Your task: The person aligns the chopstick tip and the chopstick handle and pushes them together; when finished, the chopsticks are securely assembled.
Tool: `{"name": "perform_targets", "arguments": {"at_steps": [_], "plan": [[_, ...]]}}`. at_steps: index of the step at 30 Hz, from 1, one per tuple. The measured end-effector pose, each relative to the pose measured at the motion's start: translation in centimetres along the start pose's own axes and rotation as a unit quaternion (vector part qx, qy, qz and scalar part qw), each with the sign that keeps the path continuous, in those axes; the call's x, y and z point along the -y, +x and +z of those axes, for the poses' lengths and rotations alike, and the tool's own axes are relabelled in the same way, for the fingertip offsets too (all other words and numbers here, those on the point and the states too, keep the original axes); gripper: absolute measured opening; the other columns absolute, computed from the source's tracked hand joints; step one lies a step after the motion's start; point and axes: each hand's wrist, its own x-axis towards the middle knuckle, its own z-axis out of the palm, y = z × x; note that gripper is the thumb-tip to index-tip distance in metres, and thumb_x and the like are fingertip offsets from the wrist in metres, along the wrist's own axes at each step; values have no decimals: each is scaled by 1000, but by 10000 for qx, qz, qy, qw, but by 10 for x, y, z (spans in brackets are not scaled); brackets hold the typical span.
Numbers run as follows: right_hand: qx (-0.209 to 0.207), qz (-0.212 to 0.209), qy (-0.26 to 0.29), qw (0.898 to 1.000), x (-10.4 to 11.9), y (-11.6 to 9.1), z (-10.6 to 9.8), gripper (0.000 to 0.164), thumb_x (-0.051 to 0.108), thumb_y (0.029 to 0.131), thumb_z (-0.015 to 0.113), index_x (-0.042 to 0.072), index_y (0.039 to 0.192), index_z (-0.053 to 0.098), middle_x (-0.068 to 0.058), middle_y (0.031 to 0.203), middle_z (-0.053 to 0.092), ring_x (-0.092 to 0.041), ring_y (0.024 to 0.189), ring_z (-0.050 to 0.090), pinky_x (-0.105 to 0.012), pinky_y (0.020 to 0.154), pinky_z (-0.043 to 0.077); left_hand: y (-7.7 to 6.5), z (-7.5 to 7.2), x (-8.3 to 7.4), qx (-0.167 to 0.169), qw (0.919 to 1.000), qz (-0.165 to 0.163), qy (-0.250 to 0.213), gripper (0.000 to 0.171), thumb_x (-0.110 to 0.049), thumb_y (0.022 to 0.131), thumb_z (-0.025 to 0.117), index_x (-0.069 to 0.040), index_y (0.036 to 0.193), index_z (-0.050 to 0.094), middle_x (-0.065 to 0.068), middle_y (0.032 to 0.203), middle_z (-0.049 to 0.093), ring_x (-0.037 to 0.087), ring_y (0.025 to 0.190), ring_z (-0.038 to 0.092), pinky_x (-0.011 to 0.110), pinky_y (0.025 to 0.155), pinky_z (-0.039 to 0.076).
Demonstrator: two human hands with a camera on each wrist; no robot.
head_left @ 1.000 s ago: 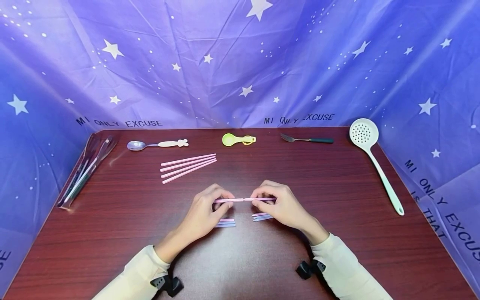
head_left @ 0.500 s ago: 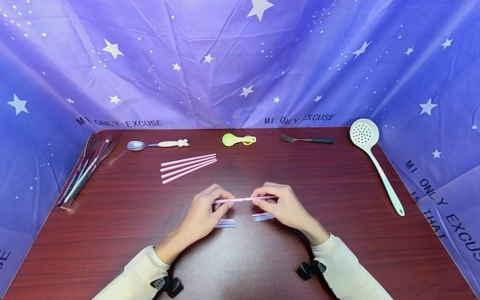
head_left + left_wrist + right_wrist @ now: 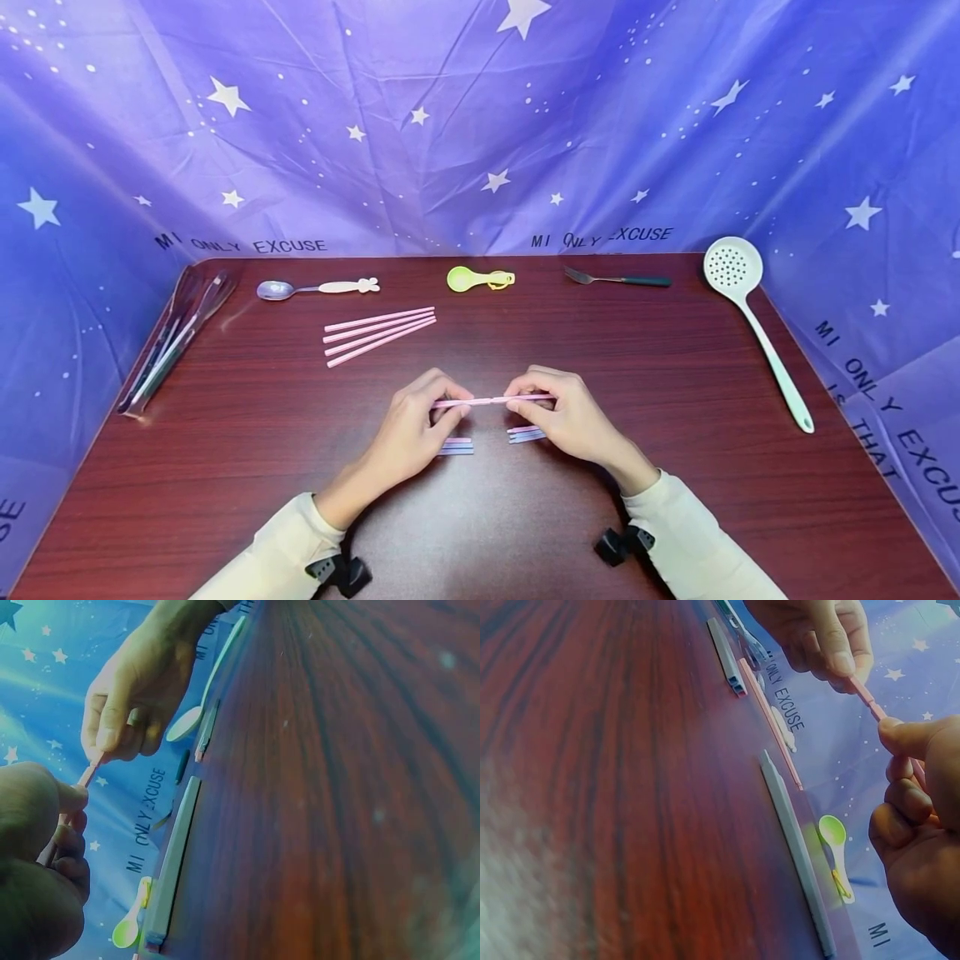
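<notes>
In the head view, my left hand point(image 3: 420, 425) and right hand point(image 3: 566, 417) pinch a thin pink stick point(image 3: 483, 401) from its two sides, thumbs against forefingers. Its two pieces line up end to end, and a narrow joint point(image 3: 871, 703) shows between the fingertips in the right wrist view. The stick is held level above the table, its outer ends partly covered by the hands. Below the left hand lie short pink and blue sticks point(image 3: 459, 448), partly hidden. A similar group of pink and blue sticks point(image 3: 525, 436) lies under the right hand, with narrowed tips pointing left.
Several longer pink sticks point(image 3: 378, 335) lie fanned out behind the left hand. Along the back are a spoon point(image 3: 341, 287), a green measuring spoon point(image 3: 463, 279) and a fork point(image 3: 637, 281). A skimmer point(image 3: 772, 358) lies far right, a clear bag of utensils point(image 3: 168, 350) far left.
Both hands keep their pinch on the pink stick and barely move; the right hand has dipped slightly. The whole head view has shifted a little.
</notes>
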Motion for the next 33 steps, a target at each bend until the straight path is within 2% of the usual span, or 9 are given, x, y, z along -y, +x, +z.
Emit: {"name": "perform_targets", "arguments": {"at_steps": [8, 14, 21, 26, 33], "plan": [[-66, -72, 66, 9999, -1, -2, 2, 8, 5, 91, 77, 12, 93, 76, 4, 77, 62, -6, 68, 54, -18, 59, 45, -1, 4, 0, 7, 9999, -89, -110, 9, -8, 92, 76, -16, 93, 73, -7, 86, 61, 3, 70, 48, 19, 61, 41], [-36, -63, 113, 9999, 0, -2, 3, 6, 4, 90, 77, 10, 92, 77, 5, 76, 62, -3, 66, 52, -18, 57, 43, -1, 4, 0, -39, 9999, -12, -141, 10, -8, 92, 76, -17, 93, 73, -7, 85, 60, 2, 70, 47, 19, 61, 41], [166, -12, 236, 9996, 0, 0, -3, 5, 7, 90, 78, 12, 90, 77, 4, 75, 64, -4, 66, 53, -20, 57, 44, 0, 0, -2, 19, 10000, 41, -57, 11, -8, 91, 77, -18, 94, 74, -8, 84, 60, 1, 68, 46, 18, 59, 40], [387, 123, 269, 9988, 2, -1, -7, 6, 5, 90, 77, 11, 92, 78, 6, 74, 64, -3, 64, 50, -20, 55, 42, 0, -2, -3, 149, 9998, 32, -97, 10, -8, 91, 77, -17, 95, 74, -8, 84, 60, 1, 67, 46, 18, 59, 40], [540, 135, 351, 9978, 2, -2, -8, 7, 4, 92, 74, 10, 92, 75, 5, 71, 59, 1, 60, 44, -19, 49, 37, 0, 0, -5, 127, 9995, 177, -227, 10, -6, 92, 76, -16, 94, 73, -7, 84, 60, 1, 67, 45, 18, 58, 40]]}}
